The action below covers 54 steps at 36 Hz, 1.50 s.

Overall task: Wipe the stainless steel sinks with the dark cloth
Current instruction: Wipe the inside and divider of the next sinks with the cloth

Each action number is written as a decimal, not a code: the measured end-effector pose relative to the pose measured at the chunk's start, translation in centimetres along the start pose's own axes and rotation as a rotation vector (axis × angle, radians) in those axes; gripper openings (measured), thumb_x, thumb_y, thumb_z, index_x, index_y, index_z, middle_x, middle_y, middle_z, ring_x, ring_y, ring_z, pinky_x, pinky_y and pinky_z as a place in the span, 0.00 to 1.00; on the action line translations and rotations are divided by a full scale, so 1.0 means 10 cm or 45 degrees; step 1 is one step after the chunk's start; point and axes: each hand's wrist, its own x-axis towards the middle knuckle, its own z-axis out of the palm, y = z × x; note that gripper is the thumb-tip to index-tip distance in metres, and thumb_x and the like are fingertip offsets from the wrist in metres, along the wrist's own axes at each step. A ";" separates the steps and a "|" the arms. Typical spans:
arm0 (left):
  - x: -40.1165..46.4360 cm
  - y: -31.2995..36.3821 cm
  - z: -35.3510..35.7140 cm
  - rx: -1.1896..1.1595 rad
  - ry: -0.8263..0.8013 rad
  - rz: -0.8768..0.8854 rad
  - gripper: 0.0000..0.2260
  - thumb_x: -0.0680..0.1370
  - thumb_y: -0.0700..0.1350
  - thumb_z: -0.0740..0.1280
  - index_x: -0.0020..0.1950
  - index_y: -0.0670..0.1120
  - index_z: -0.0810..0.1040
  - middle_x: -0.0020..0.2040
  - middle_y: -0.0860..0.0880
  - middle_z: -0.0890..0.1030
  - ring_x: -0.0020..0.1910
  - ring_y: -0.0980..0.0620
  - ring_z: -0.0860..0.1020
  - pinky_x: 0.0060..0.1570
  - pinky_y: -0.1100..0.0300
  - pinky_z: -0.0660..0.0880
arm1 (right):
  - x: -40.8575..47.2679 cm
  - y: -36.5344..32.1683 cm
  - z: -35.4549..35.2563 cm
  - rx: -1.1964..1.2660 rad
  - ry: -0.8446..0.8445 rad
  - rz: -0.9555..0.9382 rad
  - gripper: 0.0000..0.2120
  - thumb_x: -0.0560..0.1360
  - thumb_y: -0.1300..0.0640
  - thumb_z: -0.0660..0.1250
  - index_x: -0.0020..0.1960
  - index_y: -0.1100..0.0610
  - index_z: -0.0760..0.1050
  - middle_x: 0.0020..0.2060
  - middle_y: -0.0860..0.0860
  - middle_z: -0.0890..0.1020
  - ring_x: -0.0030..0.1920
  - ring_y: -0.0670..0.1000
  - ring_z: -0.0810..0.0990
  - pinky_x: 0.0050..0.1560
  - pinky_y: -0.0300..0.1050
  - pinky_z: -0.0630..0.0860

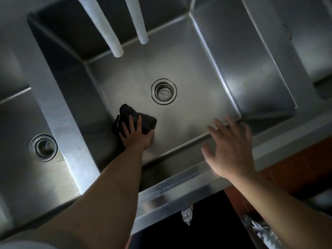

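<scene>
We see the left hand (137, 134) down on the floor of the middle sink basin (197, 83), fingers spread flat over the dark cloth (143, 121) and pressing it to the steel, not pinching. Cloth is bunched in the near-left part of the floor, close to the left wall, with the drain strainer (163, 91) near it up and to the right, not touching. Right hand (231, 150) hovers over the near-right corner and front rim (179, 186), fingers splayed and relaxed, holding nothing; we can't tell if the fingertips touch steel. Two white ribbed hoses (100, 24) hang into the basin from the far side, ends well apart from the cloth. Left basin (18, 123) has its own drain (43, 147), split off by a steel divider (59, 112). A third basin (323, 51) edges in at right.
</scene>
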 end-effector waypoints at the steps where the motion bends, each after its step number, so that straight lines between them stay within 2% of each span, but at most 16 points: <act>1: -0.05 0.05 0.02 -0.050 -0.031 -0.032 0.40 0.75 0.73 0.53 0.79 0.62 0.36 0.79 0.53 0.30 0.79 0.42 0.35 0.75 0.37 0.39 | 0.00 0.00 0.00 0.000 0.012 -0.006 0.26 0.72 0.43 0.58 0.63 0.54 0.79 0.68 0.52 0.77 0.74 0.58 0.65 0.71 0.62 0.58; 7: -0.39 0.17 0.24 -0.079 -0.350 -0.046 0.45 0.71 0.77 0.53 0.78 0.61 0.32 0.77 0.53 0.26 0.78 0.37 0.35 0.74 0.34 0.44 | 0.01 0.00 0.03 0.036 0.099 -0.009 0.24 0.71 0.46 0.60 0.61 0.57 0.79 0.62 0.54 0.81 0.70 0.58 0.71 0.68 0.60 0.64; 11: -0.38 0.25 0.01 0.002 -0.554 -0.047 0.43 0.75 0.68 0.60 0.81 0.57 0.39 0.81 0.49 0.34 0.79 0.33 0.45 0.74 0.37 0.52 | 0.02 0.01 0.06 0.046 0.155 -0.017 0.23 0.71 0.47 0.61 0.60 0.58 0.79 0.59 0.55 0.82 0.68 0.58 0.73 0.66 0.59 0.65; 14: -0.28 0.31 -0.32 0.274 -0.267 0.149 0.29 0.75 0.54 0.63 0.75 0.47 0.66 0.75 0.41 0.66 0.70 0.36 0.69 0.65 0.46 0.69 | 0.02 0.02 0.11 0.052 0.193 -0.026 0.22 0.71 0.48 0.61 0.58 0.59 0.79 0.56 0.54 0.83 0.66 0.58 0.74 0.64 0.58 0.65; 16: -0.18 0.30 -0.46 0.443 0.054 0.377 0.20 0.74 0.48 0.63 0.65 0.46 0.73 0.65 0.42 0.76 0.63 0.39 0.73 0.60 0.48 0.70 | 0.03 0.03 0.13 0.041 0.191 -0.025 0.21 0.71 0.48 0.60 0.58 0.58 0.79 0.56 0.53 0.83 0.67 0.58 0.74 0.65 0.58 0.65; 18: -0.08 0.27 -0.51 0.489 0.110 0.596 0.20 0.74 0.45 0.64 0.66 0.46 0.72 0.64 0.42 0.75 0.63 0.40 0.72 0.61 0.48 0.68 | 0.03 0.03 0.13 0.046 0.186 -0.028 0.21 0.72 0.48 0.60 0.58 0.58 0.79 0.56 0.53 0.83 0.67 0.57 0.74 0.65 0.58 0.65; 20: 0.00 0.26 -0.52 0.540 -0.062 0.724 0.22 0.74 0.45 0.66 0.69 0.49 0.71 0.65 0.43 0.75 0.64 0.40 0.72 0.62 0.47 0.67 | 0.04 0.02 0.13 0.045 0.181 -0.035 0.21 0.72 0.48 0.59 0.58 0.58 0.79 0.55 0.53 0.83 0.66 0.57 0.74 0.65 0.58 0.65; 23: 0.06 0.29 -0.42 0.553 -0.211 0.779 0.22 0.74 0.47 0.68 0.69 0.51 0.72 0.66 0.44 0.75 0.64 0.40 0.73 0.64 0.46 0.67 | 0.03 0.03 0.13 0.033 0.178 -0.034 0.22 0.72 0.48 0.59 0.59 0.58 0.79 0.56 0.53 0.83 0.67 0.57 0.74 0.65 0.57 0.65; 28: 0.04 0.35 -0.28 0.604 -0.179 0.782 0.21 0.75 0.46 0.65 0.69 0.51 0.71 0.67 0.42 0.69 0.65 0.38 0.68 0.65 0.45 0.67 | 0.02 0.03 0.12 0.038 0.193 -0.054 0.23 0.72 0.48 0.59 0.59 0.59 0.79 0.58 0.54 0.83 0.67 0.58 0.75 0.64 0.56 0.64; 31: 0.01 0.40 -0.30 0.494 -0.239 0.808 0.15 0.76 0.41 0.63 0.63 0.47 0.72 0.65 0.41 0.71 0.64 0.38 0.69 0.61 0.47 0.69 | 0.02 0.02 0.11 0.052 0.199 -0.050 0.23 0.71 0.48 0.59 0.59 0.59 0.80 0.58 0.55 0.83 0.67 0.59 0.75 0.65 0.56 0.64; 34: -0.05 0.44 -0.39 0.441 -0.352 0.819 0.11 0.76 0.40 0.64 0.58 0.46 0.72 0.61 0.41 0.76 0.57 0.40 0.75 0.48 0.52 0.70 | 0.03 0.03 0.11 0.037 0.169 -0.036 0.23 0.71 0.47 0.60 0.59 0.58 0.80 0.59 0.54 0.82 0.68 0.59 0.73 0.66 0.56 0.63; 40: -0.35 0.42 -0.79 0.360 -0.402 0.769 0.23 0.73 0.38 0.69 0.66 0.54 0.75 0.65 0.47 0.77 0.61 0.44 0.76 0.50 0.55 0.72 | 0.02 0.02 0.07 0.029 0.074 -0.013 0.26 0.71 0.45 0.58 0.62 0.57 0.78 0.63 0.53 0.80 0.70 0.57 0.71 0.67 0.57 0.62; 43: -0.66 0.38 -1.01 0.059 -0.279 0.716 0.19 0.72 0.40 0.73 0.62 0.52 0.79 0.59 0.48 0.79 0.57 0.46 0.77 0.54 0.55 0.75 | 0.02 0.01 0.02 0.028 0.030 -0.017 0.27 0.72 0.43 0.57 0.64 0.56 0.77 0.63 0.52 0.80 0.69 0.56 0.71 0.67 0.58 0.62; 47: -1.29 0.36 -1.31 -0.529 -0.092 0.650 0.15 0.70 0.37 0.76 0.55 0.47 0.81 0.46 0.45 0.81 0.43 0.51 0.77 0.43 0.62 0.72 | 0.00 0.03 -0.07 0.117 -0.013 -0.079 0.29 0.72 0.41 0.58 0.69 0.54 0.71 0.64 0.51 0.78 0.66 0.54 0.73 0.65 0.57 0.64; 50: -1.81 0.43 -1.50 -0.770 0.053 0.632 0.15 0.70 0.33 0.74 0.53 0.46 0.80 0.43 0.46 0.80 0.35 0.58 0.74 0.36 0.71 0.70 | -0.04 0.08 -0.20 0.375 -0.105 -0.143 0.35 0.73 0.42 0.64 0.77 0.47 0.59 0.76 0.48 0.66 0.73 0.51 0.67 0.70 0.57 0.58; 54: -2.42 0.56 -1.77 -0.819 0.206 0.691 0.17 0.71 0.33 0.74 0.51 0.53 0.79 0.44 0.56 0.81 0.37 0.67 0.75 0.39 0.77 0.69 | -0.05 0.33 -0.65 1.221 -0.345 -0.212 0.42 0.73 0.50 0.74 0.78 0.38 0.54 0.78 0.40 0.58 0.78 0.46 0.57 0.77 0.56 0.54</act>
